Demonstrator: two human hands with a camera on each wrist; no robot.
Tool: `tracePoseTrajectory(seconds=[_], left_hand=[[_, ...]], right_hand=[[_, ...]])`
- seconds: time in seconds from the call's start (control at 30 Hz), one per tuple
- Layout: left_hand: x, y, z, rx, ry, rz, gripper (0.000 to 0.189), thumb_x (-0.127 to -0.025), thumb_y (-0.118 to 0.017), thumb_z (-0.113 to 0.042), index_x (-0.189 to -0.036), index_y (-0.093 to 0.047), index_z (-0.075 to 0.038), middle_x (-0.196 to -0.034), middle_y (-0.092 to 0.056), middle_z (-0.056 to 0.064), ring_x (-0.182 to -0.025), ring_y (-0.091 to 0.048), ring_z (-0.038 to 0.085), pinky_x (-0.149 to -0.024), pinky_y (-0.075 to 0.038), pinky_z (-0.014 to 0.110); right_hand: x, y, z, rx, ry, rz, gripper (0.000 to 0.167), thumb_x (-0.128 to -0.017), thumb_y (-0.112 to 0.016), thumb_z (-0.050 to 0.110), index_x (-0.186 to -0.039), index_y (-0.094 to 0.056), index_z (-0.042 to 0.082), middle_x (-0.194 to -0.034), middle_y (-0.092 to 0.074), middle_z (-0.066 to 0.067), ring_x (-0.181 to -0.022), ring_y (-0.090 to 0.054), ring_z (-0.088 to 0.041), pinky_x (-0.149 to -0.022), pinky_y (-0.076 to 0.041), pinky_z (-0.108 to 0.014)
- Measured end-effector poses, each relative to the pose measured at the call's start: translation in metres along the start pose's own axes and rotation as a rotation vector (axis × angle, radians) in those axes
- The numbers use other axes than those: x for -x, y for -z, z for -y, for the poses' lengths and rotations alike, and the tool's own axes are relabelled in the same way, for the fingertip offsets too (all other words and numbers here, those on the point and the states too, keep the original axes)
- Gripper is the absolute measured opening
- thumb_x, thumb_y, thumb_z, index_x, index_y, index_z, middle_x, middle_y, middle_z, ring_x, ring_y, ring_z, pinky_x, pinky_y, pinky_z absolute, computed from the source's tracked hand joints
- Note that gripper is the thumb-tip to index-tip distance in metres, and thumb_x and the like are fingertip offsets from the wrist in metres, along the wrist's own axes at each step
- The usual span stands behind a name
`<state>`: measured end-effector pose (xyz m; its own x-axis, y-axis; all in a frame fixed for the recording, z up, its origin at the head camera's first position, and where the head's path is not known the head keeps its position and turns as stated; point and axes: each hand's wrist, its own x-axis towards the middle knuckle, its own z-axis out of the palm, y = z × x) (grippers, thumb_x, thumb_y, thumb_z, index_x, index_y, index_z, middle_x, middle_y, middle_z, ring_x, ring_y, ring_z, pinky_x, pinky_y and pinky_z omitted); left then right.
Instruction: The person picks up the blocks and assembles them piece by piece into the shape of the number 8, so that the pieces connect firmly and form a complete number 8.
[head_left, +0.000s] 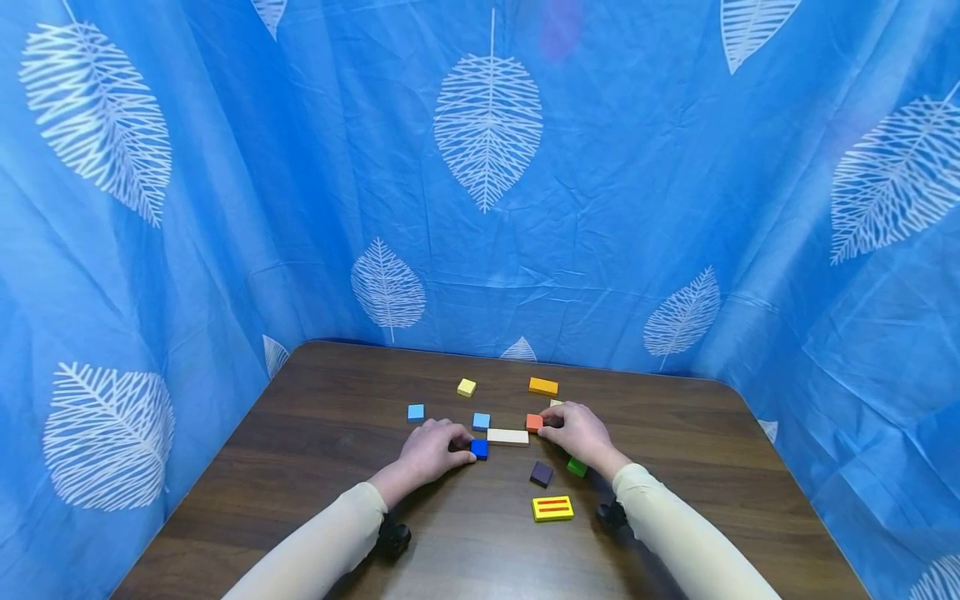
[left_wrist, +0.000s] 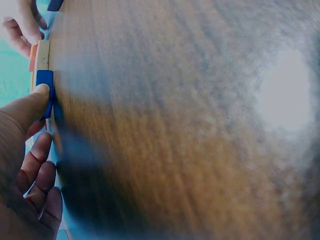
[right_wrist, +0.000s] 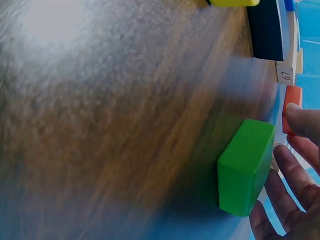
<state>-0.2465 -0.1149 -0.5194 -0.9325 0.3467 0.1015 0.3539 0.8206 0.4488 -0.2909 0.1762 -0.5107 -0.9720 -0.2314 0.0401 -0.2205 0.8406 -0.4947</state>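
My left hand [head_left: 429, 452] pinches a dark blue block [head_left: 479, 450] between thumb and forefinger; the thumb presses its near face in the left wrist view. A long cream block [head_left: 507, 437] lies at the upper right corner of the blue one. With thumb and forefinger, my right hand [head_left: 581, 433] grips an orange-red block [head_left: 534, 423] at the cream block's far right end. Just behind the blue block sits a light blue block [head_left: 482, 422]. Under the right wrist, a green block [right_wrist: 246, 167] is partly covered in the head view.
Nearer me lie a dark purple block [head_left: 541, 474] and a yellow block with red stripes [head_left: 552, 508]. Farther back are a pale yellow block [head_left: 467, 387] and an orange block [head_left: 543, 386]. Another light blue block [head_left: 416, 412] lies left. A blue leaf-print curtain [head_left: 487, 275] surrounds the wooden table [head_left: 330, 417].
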Motion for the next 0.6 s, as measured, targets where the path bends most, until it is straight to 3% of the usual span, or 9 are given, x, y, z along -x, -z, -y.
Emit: tracePoseTrajectory(seconds=[0.6], left_hand=[[-0.0013,-0.0004,-0.0004,0.013,0.021,0.019,0.028,-0.090,-0.079,-0.041,-0.108,-0.077,-0.019,-0.095,-0.065,-0.007,-0.094,-0.055,0.018,-0.083,-0.045,0.040]], right_hand=[[-0.0006,-0.0035,0.0001,0.036,0.037,-0.002,0.024,-0.088,-0.082,0.025,-0.110,-0.080,0.016,-0.098,-0.070,0.004,-0.097,-0.061,-0.021,-0.090,-0.049,-0.048]])
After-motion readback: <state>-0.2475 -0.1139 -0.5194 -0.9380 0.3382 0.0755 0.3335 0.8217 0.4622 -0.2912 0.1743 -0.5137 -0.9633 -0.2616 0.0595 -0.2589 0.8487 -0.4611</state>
